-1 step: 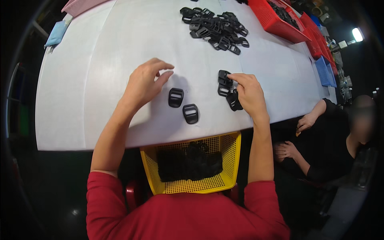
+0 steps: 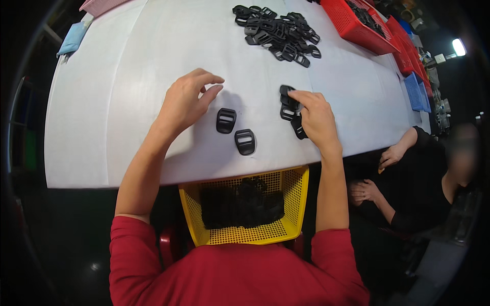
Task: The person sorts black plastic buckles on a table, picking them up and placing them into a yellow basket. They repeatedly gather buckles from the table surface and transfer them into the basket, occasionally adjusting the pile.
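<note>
Fingertips of my right hand point(image 2: 317, 115) rest on the upper one of a small cluster of black plastic buckles point(image 2: 287, 111). The fingers look drawn together on it; the thumb is hidden, and the hand partly covers the lowest buckle of the cluster. My left hand point(image 2: 189, 99) hovers over the table, thumb and fingers apart, nothing between them. Nearest to it lies a single black slotted buckle point(image 2: 226, 121). A second loose buckle point(image 2: 245, 142) lies a little nearer to me and to the right.
Farther back on the white table point(image 2: 138, 76) is a heap of black buckles point(image 2: 280, 33). A yellow basket point(image 2: 301, 204) holding black pieces stands below the front edge. Red baskets point(image 2: 352, 30) and a blue basket point(image 2: 417, 92) line the right. Another person point(image 2: 423, 178) sits at right.
The whole view has shifted slightly, with the table things a little higher in the picture. Neither hand has visibly changed its pose, and the buckles lie as before.
</note>
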